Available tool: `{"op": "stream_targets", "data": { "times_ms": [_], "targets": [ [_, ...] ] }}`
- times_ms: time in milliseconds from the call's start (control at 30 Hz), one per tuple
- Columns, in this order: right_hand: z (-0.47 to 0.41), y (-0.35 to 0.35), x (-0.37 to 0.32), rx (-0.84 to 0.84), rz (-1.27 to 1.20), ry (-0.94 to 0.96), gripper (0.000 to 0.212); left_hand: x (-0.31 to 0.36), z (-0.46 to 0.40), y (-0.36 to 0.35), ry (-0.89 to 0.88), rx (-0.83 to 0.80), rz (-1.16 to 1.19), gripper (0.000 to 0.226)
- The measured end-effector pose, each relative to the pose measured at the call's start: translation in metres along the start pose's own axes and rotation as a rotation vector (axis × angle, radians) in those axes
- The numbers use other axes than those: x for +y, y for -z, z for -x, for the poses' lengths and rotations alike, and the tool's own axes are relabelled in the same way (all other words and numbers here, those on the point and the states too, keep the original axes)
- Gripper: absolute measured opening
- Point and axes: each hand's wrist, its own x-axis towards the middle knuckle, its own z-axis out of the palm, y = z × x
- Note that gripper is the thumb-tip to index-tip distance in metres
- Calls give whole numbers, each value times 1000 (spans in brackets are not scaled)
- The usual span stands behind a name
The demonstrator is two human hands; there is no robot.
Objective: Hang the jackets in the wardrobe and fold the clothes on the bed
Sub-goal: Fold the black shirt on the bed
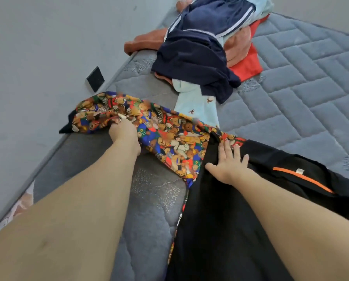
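Bear-print garment (165, 136) runs long-axis from the bed's (311, 78) left edge toward its near edge; left hand (123, 130) grips the far end, right hand (228, 161) presses flat, fingers spread, on its black lining (220, 220), so left does the fold.

Two hands (125, 130) (228, 163) — one bear-print jacket (169, 134), one mattress (311, 78), one clothes pile (200, 47).

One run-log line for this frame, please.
left hand: grips bear-print fabric | right hand: flat on black jacket | pile: unfolded on mattress
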Motion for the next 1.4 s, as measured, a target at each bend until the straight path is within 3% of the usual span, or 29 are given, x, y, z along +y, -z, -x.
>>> {"op": "stream_targets", "data": {
  "times_ms": [100, 167, 233, 367, 467, 500, 567, 633, 733, 900, 1067, 1267, 1333, 1400],
  "targets": [
    [29, 8, 26, 181, -52, 115, 71, 10, 40, -23, -275, -35, -48, 38],
    [54, 5, 58, 445, -70, 55, 61, 9, 72, -47, -511, -70, -229, 36],
    [78, -3, 104, 579, -112, -67, 57, 0, 114, -71, -725, -147, -339, 31],
    [119, -25, 224, 425, -218, -401, 61, -48, 210, -123, -1192, -345, -696, 22],
    [145, -40, 310, 238, -393, -522, 55, -117, 282, -153, -1595, -487, -1136, 34],
    [154, -45, 334, 196, -517, -523, 53, -146, 302, -158, -1645, -599, -1273, 40],
    [167, -53, 372, 222, -788, -492, 47, -204, 328, -161, -1620, -835, -1573, 49],
    [175, -57, 397, 322, -956, -489, 36, -246, 340, -159, -1520, -932, -1772, 70],
    [176, -57, 423, 361, -1125, -515, 28, -269, 363, -171, -1432, -991, -1758, 98],
    [187, -66, 475, 325, -1270, -623, 13, -285, 420, -217, -1497, -1204, -1669, 107],
    [213, -85, 530, 305, -1363, -834, 16, -315, 449, -241, -1480, -1117, -1895, 88],
    [243, -90, 585, 461, -2004, -938, 38, -326, 488, -263, -1384, -902, -2003, 83],
    [252, -88, 608, 498, -2209, -920, 42, -333, 517, -274, -1437, -915, -1994, 80],
    [259, -89, 629, 527, -2322, -946, 50, -344, 549, -285, -1597, -1055, -1913, 73]
  ]
}}
